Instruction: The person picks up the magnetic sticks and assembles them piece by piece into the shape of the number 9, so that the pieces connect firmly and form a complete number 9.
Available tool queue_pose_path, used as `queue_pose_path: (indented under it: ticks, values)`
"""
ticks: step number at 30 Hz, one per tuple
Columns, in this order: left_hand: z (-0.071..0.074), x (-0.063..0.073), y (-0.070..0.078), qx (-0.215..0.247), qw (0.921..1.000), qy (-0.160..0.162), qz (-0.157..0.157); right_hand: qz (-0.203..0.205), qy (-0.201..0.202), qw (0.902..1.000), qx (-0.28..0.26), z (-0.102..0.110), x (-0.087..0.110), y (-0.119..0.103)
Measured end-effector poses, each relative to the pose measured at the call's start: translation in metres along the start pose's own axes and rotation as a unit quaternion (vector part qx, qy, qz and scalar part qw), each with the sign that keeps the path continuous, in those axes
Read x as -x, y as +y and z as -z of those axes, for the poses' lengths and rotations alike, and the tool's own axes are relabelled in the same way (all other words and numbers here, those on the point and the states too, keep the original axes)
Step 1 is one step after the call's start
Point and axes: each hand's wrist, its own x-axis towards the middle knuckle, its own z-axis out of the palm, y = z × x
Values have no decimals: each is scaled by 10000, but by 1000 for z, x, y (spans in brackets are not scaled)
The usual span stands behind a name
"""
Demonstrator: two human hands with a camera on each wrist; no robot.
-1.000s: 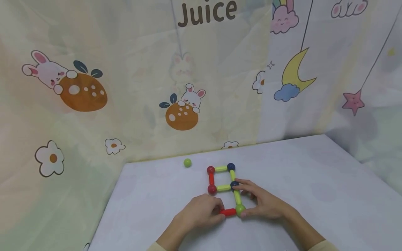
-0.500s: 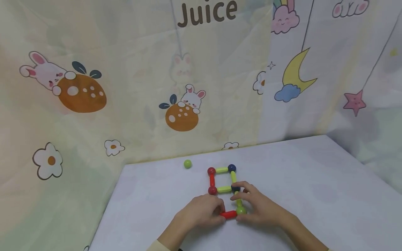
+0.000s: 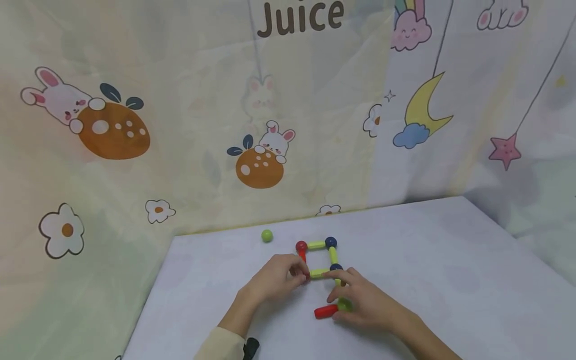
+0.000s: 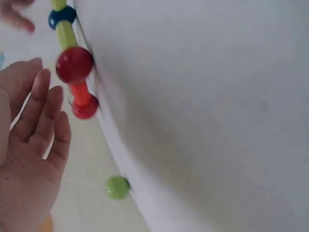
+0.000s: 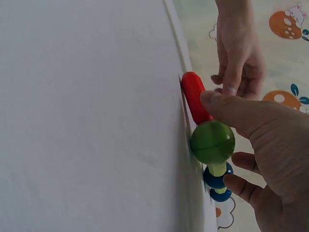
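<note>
A ladder-like figure of magnetic balls and rods lies on the table. Its far loop has a red ball, a red rod, blue balls and light-green rods. My left hand is at the loop's near left corner, mostly covering another red ball; in the left wrist view its loosely bent fingers stand beside that ball. My right hand holds a green ball between thumb and fingers, its forefinger reaching toward the nearer blue ball. A red rod sticks out leftward from the green ball.
A loose green ball lies near the back edge of the white table. Behind the table hangs a printed cloth with rabbits and flowers. A black piece shows at the left sleeve.
My left hand has let go of the near red rod and moved away from me to the near left corner of the loop. The right hand has shifted slightly, its fingers nearer the green ball.
</note>
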Motion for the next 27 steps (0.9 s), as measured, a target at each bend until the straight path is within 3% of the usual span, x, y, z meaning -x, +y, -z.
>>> queue_pose_path:
  ticks: [5,10,13,19,23,27]
  values:
    - [4,-5,-17,-71,9980,576,246,-157,-206,9996,63,-8,-2,-2]
    - [10,-9,-32,-445,9920,1162,212,-284,-347,9990,21,-12,-7,-3]
    - [16,-11,-38,-541,9876,1457,233,-190,-347,9992,-26,-13,-8,-3]
    - [25,-15,-54,-715,9748,2030,581,-178,-489,9983,-256,-17,-12,-2]
    - [26,-23,-64,-1202,9672,2142,646,-189,-491,9982,-270,-17,-10,1]
    - [27,-29,-68,-1371,9677,2008,671,-159,-328,9988,-320,-15,-4,4]
